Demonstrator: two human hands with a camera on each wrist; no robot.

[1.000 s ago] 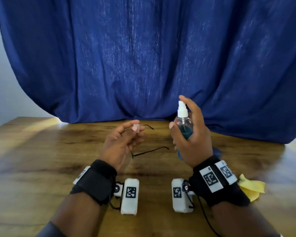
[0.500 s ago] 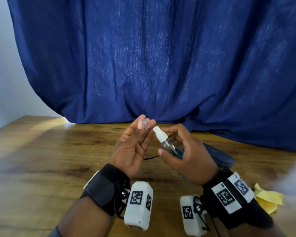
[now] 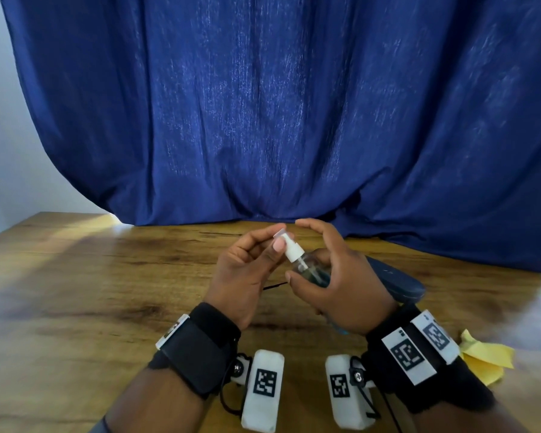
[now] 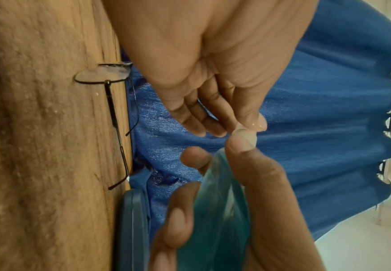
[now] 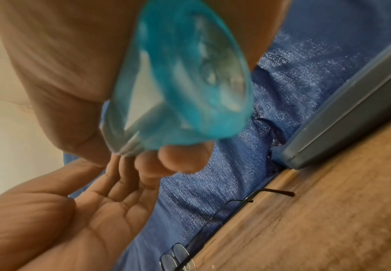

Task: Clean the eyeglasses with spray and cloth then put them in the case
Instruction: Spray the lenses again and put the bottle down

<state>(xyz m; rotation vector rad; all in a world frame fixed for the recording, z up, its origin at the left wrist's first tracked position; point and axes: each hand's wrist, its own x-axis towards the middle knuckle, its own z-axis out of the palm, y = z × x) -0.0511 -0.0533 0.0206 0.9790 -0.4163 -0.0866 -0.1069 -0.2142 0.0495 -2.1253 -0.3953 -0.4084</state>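
- The right hand (image 3: 341,285) wraps its grip round the spray bottle (image 3: 310,270), a clear bottle of teal liquid held above the worktop (image 3: 75,292) and tilted so its white nozzle points up and to the left
- The forefinger of that hand arches over the nozzle without touching it, while the thumb lies along the bottle's near side
- The left hand (image 3: 247,270) pinches a small clear cap (image 3: 280,234) between thumb and fingertips, right at the tip of the nozzle; whether the cap sits on the nozzle or just beside it I cannot tell
- The eyeglasses (image 4: 110,102), thin black wire frames with their arms unfolded, lie on the wooden worktop below the two hands, close to the hem of the blue curtain (image 3: 278,104)
- From the head view only a short black piece of one arm shows between the hands
- The case (image 3: 397,282), dark blue-grey with its lid down, lies on the worktop just behind the right hand
- A crumpled yellow cloth (image 3: 487,354) lies on the worktop to the right of the right wrist, apart from the case
- Both wrists carry black straps with white camera housings and printed square markers
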